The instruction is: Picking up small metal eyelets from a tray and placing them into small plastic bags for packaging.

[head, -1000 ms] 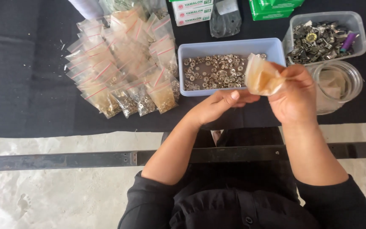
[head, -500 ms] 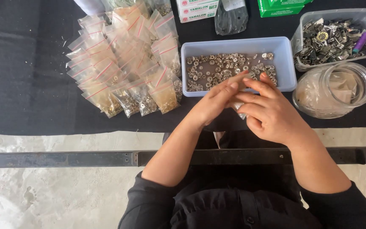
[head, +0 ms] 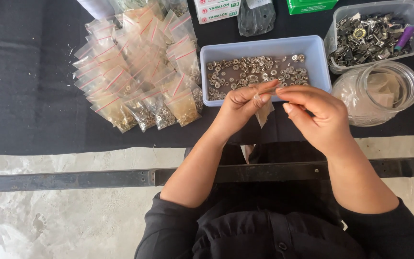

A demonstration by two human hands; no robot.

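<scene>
Pinching a small clear bag over the cloth's near edge

Bare black cloth (head: 20, 96) fills the left; filled packets (head: 140, 72) lie beside the blue tray (head: 264, 47) of metal rings. Left hand (head: 243, 108) and right hand (head: 315, 115) grasp the small clear bag (head: 263, 112). A glass jar (head: 379, 93) stands right.

Your hands (head: 283, 103) pinch a small bag (head: 263, 112) of thin, clear, glossy plastic. The tray (head: 264, 48) is smooth matt plastic, pale blue, with small shiny metal rings (head: 250, 72) inside. The bench (head: 25, 96) wears a matt black cloth. The jar (head: 384, 93) looks like clear, glossy plastic. The filled bags (head: 140, 72) are shiny too.
</scene>
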